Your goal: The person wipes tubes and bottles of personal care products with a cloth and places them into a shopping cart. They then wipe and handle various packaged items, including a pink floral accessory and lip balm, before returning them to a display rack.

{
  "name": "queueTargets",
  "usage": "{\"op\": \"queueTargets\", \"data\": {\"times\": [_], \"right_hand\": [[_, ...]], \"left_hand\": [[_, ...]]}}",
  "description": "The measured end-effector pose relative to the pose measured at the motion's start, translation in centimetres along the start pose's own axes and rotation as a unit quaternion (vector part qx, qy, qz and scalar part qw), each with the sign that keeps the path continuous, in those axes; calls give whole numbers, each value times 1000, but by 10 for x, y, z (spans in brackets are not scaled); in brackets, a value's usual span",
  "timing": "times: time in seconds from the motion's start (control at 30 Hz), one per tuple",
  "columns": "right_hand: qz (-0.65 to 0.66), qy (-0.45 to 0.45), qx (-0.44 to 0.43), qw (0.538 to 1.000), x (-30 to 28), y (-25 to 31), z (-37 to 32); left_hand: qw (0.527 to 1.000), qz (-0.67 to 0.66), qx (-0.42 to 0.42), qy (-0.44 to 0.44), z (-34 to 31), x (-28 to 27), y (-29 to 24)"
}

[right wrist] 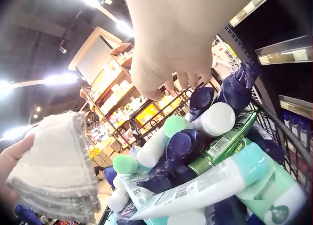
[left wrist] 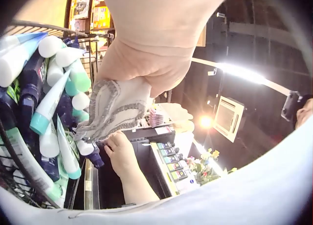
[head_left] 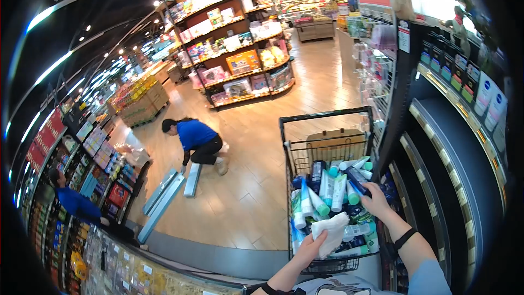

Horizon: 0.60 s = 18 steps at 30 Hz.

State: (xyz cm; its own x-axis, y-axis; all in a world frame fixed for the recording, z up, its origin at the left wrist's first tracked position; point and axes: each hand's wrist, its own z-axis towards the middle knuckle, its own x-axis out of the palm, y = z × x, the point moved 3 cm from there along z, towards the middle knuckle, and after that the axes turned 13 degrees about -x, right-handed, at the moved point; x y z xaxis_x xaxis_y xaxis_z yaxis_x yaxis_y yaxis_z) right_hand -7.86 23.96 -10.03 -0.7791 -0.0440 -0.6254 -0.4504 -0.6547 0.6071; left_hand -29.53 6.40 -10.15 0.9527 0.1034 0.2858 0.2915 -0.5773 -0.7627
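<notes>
My left hand pinches a folded white cloth over the near side of a black wire shopping cart. Grey stitched edging runs along the cloth, as the left wrist view shows. At the cart's right side, my right hand grips the end of a dark blue tube, its fingers curled at the cap. Below both hands lies a heap of toiletry tubes, among them a white tube with a teal cap, a green tube and several dark blue ones.
Dark shelves stand close on the right, with boxes and white tubes on the top one. A person in blue crouches on the floor beside long grey-blue panels. Another person is at the left shelves.
</notes>
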Motion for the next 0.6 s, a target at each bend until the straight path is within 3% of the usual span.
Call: {"op": "queueTargets", "data": {"times": [0.2,0.33,0.47,0.6], "right_hand": [[-2,-33,-35,999,-62,18,-76],[-82,-86,-11,993,-145,29,-165],[-140,-189,92,968,-216,35,-268],[-212,-298,212,906,-256,42,-384]], "left_hand": [[999,-30,-24,17,9,65,3],[994,-22,-50,94,13,141,16],[982,34,-67,174,16,216,41],[964,72,-105,234,9,279,64]]}}
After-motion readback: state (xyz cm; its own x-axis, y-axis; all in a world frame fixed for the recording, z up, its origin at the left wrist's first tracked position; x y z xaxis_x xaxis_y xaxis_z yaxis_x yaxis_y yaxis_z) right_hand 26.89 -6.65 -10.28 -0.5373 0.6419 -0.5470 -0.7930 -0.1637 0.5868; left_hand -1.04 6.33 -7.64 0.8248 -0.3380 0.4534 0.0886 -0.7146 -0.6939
